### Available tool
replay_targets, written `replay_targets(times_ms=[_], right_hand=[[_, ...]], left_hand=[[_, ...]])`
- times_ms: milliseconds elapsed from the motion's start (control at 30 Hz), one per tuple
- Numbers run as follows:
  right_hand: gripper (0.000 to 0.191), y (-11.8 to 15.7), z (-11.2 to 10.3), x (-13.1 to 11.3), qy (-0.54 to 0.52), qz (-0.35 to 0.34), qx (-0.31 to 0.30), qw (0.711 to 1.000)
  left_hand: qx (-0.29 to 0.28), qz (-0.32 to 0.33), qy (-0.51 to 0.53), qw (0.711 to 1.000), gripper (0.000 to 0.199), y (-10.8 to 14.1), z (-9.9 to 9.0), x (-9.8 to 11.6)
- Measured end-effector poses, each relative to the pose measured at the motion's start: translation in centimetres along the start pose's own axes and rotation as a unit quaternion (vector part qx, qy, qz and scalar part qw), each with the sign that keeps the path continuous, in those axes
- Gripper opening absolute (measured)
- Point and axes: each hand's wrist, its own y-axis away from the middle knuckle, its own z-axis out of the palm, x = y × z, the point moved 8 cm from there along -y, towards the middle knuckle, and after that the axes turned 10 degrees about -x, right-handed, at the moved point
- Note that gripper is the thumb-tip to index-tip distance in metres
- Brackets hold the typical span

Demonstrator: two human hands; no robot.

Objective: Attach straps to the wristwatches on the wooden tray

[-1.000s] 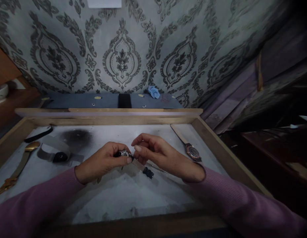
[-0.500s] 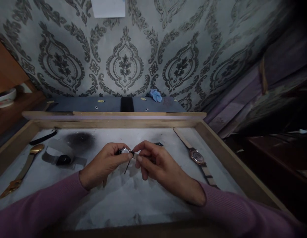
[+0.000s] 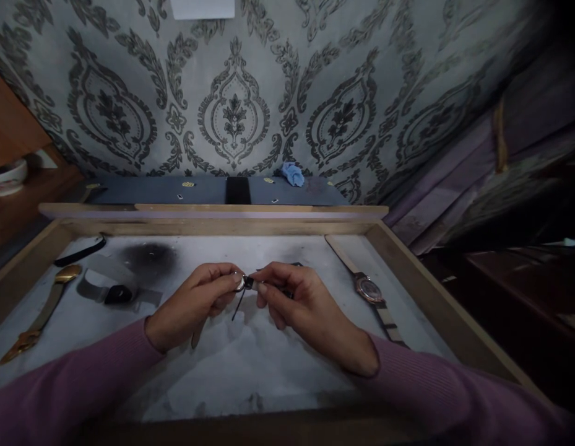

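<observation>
A small wristwatch (image 3: 241, 283) with a silvery round case is held up between my two hands, above the white tray bottom. My left hand (image 3: 198, 297) is closed on the case, its thumb covering part of the dial. A brown strap end shows beneath the left palm. My right hand (image 3: 294, 294) pinches the strap close to the case, its other fingers curled; whether a tool is also in it I cannot make out. Below the watch, a thin dark rod (image 3: 237, 306) slants down.
A wooden-rimmed tray (image 3: 213, 227) surrounds the work. At right lies a brown-strapped watch (image 3: 369, 289). At left are a gold watch (image 3: 67, 274), a grey-banded watch (image 3: 117, 293) and a black strap (image 3: 80, 251). A crumpled blue cloth (image 3: 293, 174) sits behind.
My left thumb has shifted onto the dial, covering more of it, and the watch case has turned slightly. The right hand still pinches the strap. The view has tilted a little.
</observation>
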Motion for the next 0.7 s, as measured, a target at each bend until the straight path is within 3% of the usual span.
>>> replay_targets(times_ms=[433, 700], right_hand=[[0.013, 0.05, -0.35, 0.59, -0.012, 0.026, 0.0, 1.0], [0.013, 0.05, -0.24, 0.84, 0.007, 0.019, 0.003, 1.0]], left_hand=[[-0.045, 0.019, -0.052, 0.997, 0.024, 0.02, 0.44, 0.5], [-0.01, 0.024, -0.111, 0.993, 0.029, 0.04, 0.26, 0.58]])
